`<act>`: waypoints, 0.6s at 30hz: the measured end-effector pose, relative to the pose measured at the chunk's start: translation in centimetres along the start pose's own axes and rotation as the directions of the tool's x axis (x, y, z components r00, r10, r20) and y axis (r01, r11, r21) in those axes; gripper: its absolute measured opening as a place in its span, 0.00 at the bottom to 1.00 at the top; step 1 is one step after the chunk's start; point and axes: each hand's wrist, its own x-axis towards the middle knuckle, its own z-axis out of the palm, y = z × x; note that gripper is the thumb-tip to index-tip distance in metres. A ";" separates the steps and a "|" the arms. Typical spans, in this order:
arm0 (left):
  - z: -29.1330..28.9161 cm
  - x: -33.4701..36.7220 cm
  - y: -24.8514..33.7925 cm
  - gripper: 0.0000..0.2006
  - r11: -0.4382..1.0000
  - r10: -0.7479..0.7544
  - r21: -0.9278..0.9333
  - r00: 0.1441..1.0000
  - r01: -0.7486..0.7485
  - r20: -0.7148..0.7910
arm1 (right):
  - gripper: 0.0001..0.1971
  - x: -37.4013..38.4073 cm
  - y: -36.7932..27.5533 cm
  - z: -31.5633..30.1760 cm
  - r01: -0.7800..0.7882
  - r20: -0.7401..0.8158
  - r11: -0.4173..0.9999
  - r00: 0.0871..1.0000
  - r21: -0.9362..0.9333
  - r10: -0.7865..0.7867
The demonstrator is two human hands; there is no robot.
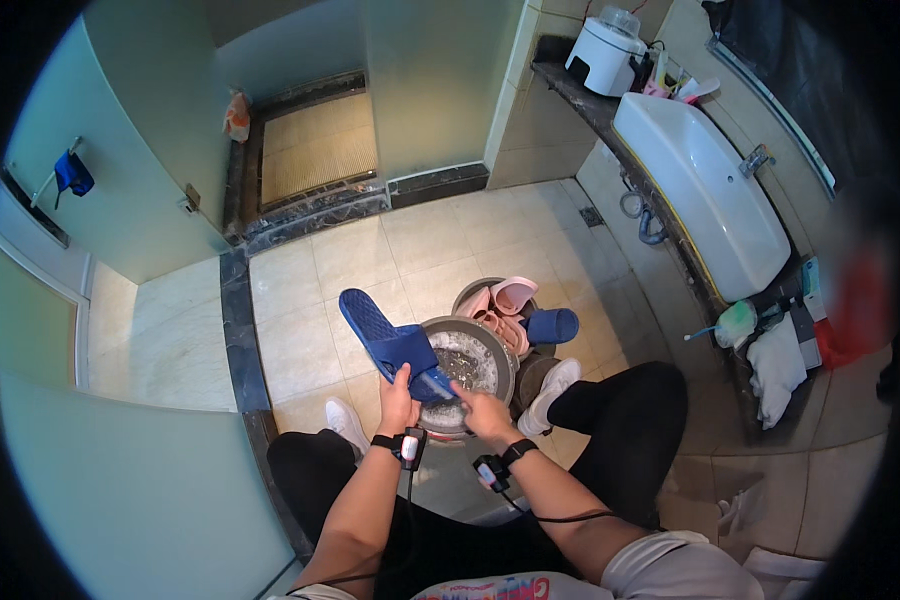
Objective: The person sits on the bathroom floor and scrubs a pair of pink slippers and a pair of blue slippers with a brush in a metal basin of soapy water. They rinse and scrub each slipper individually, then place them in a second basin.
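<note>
The left hand point(398, 402) gripped a blue slipper point(378, 325) by its near part, over a grey basin point(507, 368) of sudsy water. The right hand point(484, 411) was at the slipper's near end; its exact grip could not be made out. Just beyond, a second basin point(461, 298) held pink slippers point(515, 293), with another blue slipper point(553, 326) at its right edge. A white sink point(705, 180) stood to the right.
</note>
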 end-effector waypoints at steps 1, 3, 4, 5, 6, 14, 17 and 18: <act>0.1 -0.4 0.0 0.20 0.999 0.017 0.052 1.000 -0.017 0.005 | 0.29 -0.2 -0.1 -1.4 -0.007 0.005 0.997 1.000 -0.077 0.007; 0.7 -1.0 0.6 0.21 0.979 0.020 0.201 0.999 -0.027 0.038 | 0.28 -0.6 0.5 -3.6 0.062 -0.011 0.975 0.998 -0.216 -0.066; 1.2 -1.8 1.2 0.22 0.960 0.008 0.279 0.998 -0.027 0.067 | 0.27 -1.2 -0.4 -5.6 0.081 -0.001 0.955 0.996 -0.286 -0.085; 0.6 -1.7 1.1 0.21 0.931 0.034 0.358 0.993 -0.071 0.111 | 0.27 -1.5 -1.0 -6.9 0.062 -0.032 0.957 0.997 -0.283 -0.074; -0.2 -1.3 1.1 0.21 0.894 0.060 0.431 0.986 -0.124 0.159 | 0.27 -1.9 -1.8 -8.2 0.048 -0.066 0.959 0.995 -0.279 -0.068; 0.4 -3.8 0.6 0.17 0.105 -0.066 0.960 0.961 -0.261 0.268 | 0.35 -1.5 -2.6 -5.7 0.368 -0.086 0.828 0.893 -0.422 -0.441; 0.4 -4.4 1.3 0.14 0.066 -0.062 0.963 0.962 -0.262 0.266 | 0.33 1.5 -0.4 -4.3 0.130 -0.269 0.909 0.930 -0.397 -0.251; 0.5 -4.3 1.9 0.14 0.016 -0.069 0.969 0.966 -0.248 0.248 | 0.33 2.2 -0.7 -4.5 0.046 -0.306 0.938 0.939 -0.344 -0.158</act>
